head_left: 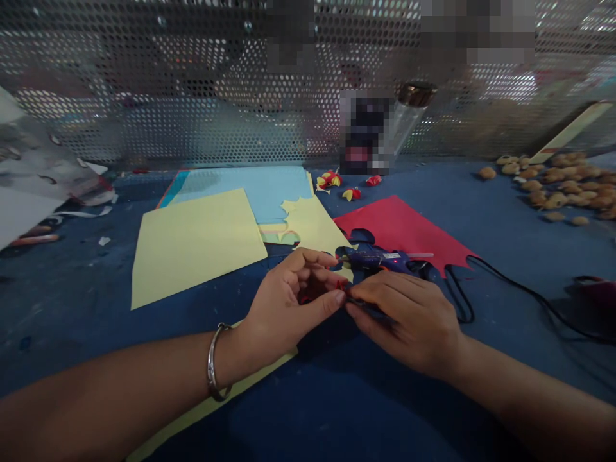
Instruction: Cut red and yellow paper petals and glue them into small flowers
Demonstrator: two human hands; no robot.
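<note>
My left hand (293, 295), with a silver bangle at the wrist, pinches a small red piece (341, 284), seemingly paper, between thumb and fingers. Close against it, my right hand (409, 321) has its thumb and fingertips pressed together at the piece's right side. What those fingers grip is mostly hidden; something thin and dark shows between them. Just behind both hands lies a dark blue glue gun (380, 258) with a small red light. Under it are a cut red sheet (399, 224) and a yellow sheet (317, 221) with notched edges.
Another yellow sheet (197, 247) and light blue sheets (240, 186) lie left of centre. Small red-and-yellow pieces (351, 194) sit near the perforated metal panel (216, 96). A clear bottle (409, 119) leans there. Nutshell-like pieces (572, 183) and a black cord (539, 295) are rightward.
</note>
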